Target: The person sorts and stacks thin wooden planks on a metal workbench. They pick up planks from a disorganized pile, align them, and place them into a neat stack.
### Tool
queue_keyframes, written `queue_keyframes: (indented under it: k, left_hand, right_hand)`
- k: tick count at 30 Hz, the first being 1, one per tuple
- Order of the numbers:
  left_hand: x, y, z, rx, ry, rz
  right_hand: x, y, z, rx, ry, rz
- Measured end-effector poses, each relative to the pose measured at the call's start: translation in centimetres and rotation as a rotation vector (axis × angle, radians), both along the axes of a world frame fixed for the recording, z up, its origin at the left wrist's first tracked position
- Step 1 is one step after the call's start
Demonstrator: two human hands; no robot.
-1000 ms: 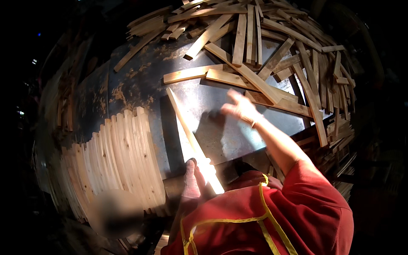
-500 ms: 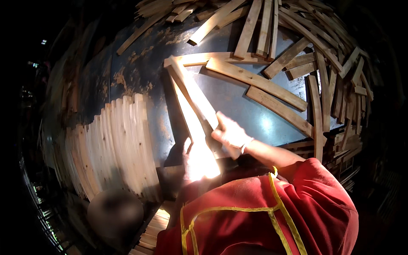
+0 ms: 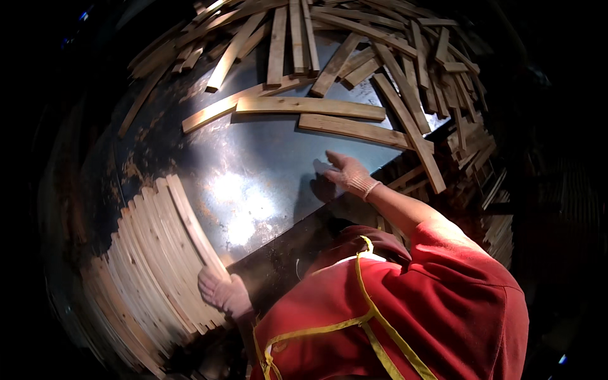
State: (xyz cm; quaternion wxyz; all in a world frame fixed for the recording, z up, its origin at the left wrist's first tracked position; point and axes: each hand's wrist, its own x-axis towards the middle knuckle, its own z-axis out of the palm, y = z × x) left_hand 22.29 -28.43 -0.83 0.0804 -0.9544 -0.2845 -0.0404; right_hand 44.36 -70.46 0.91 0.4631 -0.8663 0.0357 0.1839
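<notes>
My left hand (image 3: 223, 291), in a light glove, grips the near end of a pale wooden slat (image 3: 195, 223). That slat lies along the right side of a row of upended-looking, closely packed slats (image 3: 149, 247) at the table's left. My right hand (image 3: 348, 175), also gloved, hovers over the table's near right part with fingers apart and nothing in them. Beyond it lie two loose slats, one paler (image 3: 310, 107) and one browner (image 3: 354, 130). The right hand casts a shadow on the metal tabletop.
The dark metal tabletop (image 3: 266, 161) has worn patches and a bright glare. Loose slats (image 3: 278, 47) are heaped along its far side. A long slat (image 3: 411, 136) reaches over the right edge, near more stacked wood (image 3: 472, 142).
Both hands held slats at mid-table before. My left hand has moved left to the row with a slat; my right hand has let go and shifted away. The view has turned.
</notes>
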Motion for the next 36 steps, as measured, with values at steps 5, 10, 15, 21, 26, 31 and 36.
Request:
queue_keyframes:
  k: [5, 10, 15, 21, 26, 31, 36]
  left_hand:
    - [-1.1, 2.5, 0.6, -0.081, 0.048, -0.057]
    - [4.9, -4.6, 4.0, -0.105, 0.035, -0.334]
    - [9.5, -16.2, 0.7, -0.361, 0.045, -0.661]
    - [17.2, -27.8, -2.3, -2.281, -0.012, -0.002]
    - [21.1, -29.9, -0.5, -1.707, 0.143, 0.069]
    - [18.9, -24.4, 1.9, -1.595, -0.014, 0.078]
    - [15.7, -21.4, 3.5, -1.696, -0.077, 0.203]
  right_hand:
    - [0.7, -16.6, -0.8, -0.846, -0.372, -0.344]
    - [-3.3, -27.2, -3.3, -0.962, 0.094, -0.527]
    - [-6.3, -16.7, 0.5, 0.054, 0.041, -0.424]
    - [6.4, -21.1, -0.6, -0.278, -0.312, -0.298]
    - [13.7, -32.4, -2.7, -0.836, -0.109, -0.465]
    - [8.0, -21.6, 0.7, 0.197, -0.078, -0.620]
    - [-5.2, -5.0, -1.6, 0.756, 0.306, -0.315]
